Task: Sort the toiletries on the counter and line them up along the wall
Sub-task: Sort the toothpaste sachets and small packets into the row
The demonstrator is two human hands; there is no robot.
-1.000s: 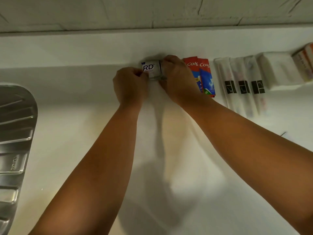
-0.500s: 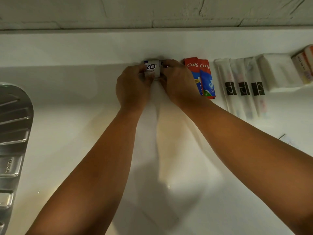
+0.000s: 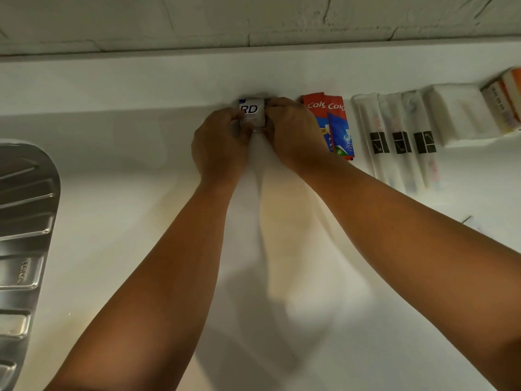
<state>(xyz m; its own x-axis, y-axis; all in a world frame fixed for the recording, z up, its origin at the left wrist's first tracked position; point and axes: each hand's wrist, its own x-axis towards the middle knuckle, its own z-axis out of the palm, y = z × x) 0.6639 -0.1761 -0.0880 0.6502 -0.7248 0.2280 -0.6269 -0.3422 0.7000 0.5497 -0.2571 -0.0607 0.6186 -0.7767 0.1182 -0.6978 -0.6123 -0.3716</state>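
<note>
A small white packet (image 3: pixel 251 112) printed with the letters "RD" sits against the white backsplash at the far edge of the counter. My left hand (image 3: pixel 220 145) pinches its left side and my right hand (image 3: pixel 293 134) pinches its right side; most of the packet is hidden by my fingers. To the right along the wall lie two red and blue toothpaste tubes (image 3: pixel 335 122), three wrapped toothbrushes (image 3: pixel 400 139), a stack of white tissue packs (image 3: pixel 462 114) and orange and white boxes (image 3: pixel 504 100).
A steel sink drainboard (image 3: pixel 25 235) takes up the left edge. The white counter (image 3: pixel 127 221) spreads below the wall. A small scrap (image 3: pixel 473 224) lies beyond my right forearm.
My left hand has slid right and closed in on the packet, covering more of it. The right hand stays on its other side.
</note>
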